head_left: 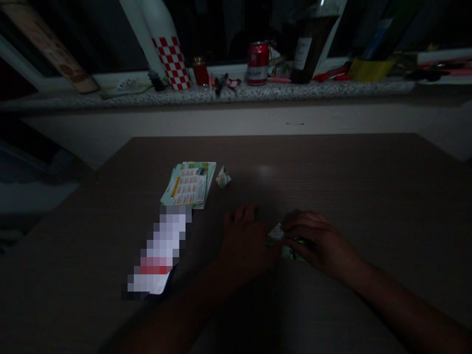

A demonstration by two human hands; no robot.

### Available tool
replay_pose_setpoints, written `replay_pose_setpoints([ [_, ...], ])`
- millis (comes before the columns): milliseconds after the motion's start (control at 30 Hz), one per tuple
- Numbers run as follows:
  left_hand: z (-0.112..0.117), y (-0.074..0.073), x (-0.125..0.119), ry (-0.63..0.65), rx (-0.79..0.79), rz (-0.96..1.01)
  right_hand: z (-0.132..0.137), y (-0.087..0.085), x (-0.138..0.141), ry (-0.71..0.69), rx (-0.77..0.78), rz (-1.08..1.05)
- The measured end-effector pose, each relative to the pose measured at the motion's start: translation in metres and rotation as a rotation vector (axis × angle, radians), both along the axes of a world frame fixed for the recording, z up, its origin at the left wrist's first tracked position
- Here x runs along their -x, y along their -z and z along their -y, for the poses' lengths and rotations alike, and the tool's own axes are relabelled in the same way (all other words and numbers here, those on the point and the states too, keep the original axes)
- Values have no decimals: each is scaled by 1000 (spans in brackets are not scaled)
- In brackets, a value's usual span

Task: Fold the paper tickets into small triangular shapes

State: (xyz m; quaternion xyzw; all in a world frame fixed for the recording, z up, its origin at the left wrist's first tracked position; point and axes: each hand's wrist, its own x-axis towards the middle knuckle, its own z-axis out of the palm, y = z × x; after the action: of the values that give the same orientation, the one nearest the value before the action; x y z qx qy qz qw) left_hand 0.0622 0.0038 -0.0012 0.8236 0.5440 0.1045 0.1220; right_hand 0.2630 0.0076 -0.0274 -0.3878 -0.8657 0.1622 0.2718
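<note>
On the table in front of me lies a small printed paper (293, 252), green and white, with one part folded up into a pale triangular flap. My right hand (324, 242) pinches its right side between thumb and fingertips. At its left edge, my left hand (245, 243) presses with the thumb side, the other fingers bent forward on the tabletop. Both hands partly hide the paper, and the dim light blurs the fingertips. A little folded paper shape (223, 178) with pointed corners stands farther back, apart from both hands.
Left of my hands is a stack of printed leaflets (190, 186), with a lit phone (160, 255) just in front, its screen pixelated. Behind the wooden table (332, 167), a stone sill (228, 96) carries a red can (257, 63), a checkered bottle (172, 61) and a dark bottle (306, 54).
</note>
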Motion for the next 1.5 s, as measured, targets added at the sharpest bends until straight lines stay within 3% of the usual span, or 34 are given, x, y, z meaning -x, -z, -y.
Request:
replay_pose_setpoints([
  [367, -4, -14, 15, -41, 97, -68, 1, 3, -1, -8, -4, 6],
  [667, -10, -13, 37, -57, 133, -21, 0, 1, -1, -7, 0, -2],
  [833, -7, -13, 28, -45, 109, 90, -2, 2, -1, -11, 1, -4],
  [1000, 1, -5, 11, 74, 64, 152, -2, 0, -1, -21, 7, 10],
  [1233, 2, 4, 5, 31, 80, 146, 2, -3, 6, 48, 14, 6],
  [1500, 0, -1, 5, -2, 106, 151, -1, -4, -2, 7, 82, -19],
])
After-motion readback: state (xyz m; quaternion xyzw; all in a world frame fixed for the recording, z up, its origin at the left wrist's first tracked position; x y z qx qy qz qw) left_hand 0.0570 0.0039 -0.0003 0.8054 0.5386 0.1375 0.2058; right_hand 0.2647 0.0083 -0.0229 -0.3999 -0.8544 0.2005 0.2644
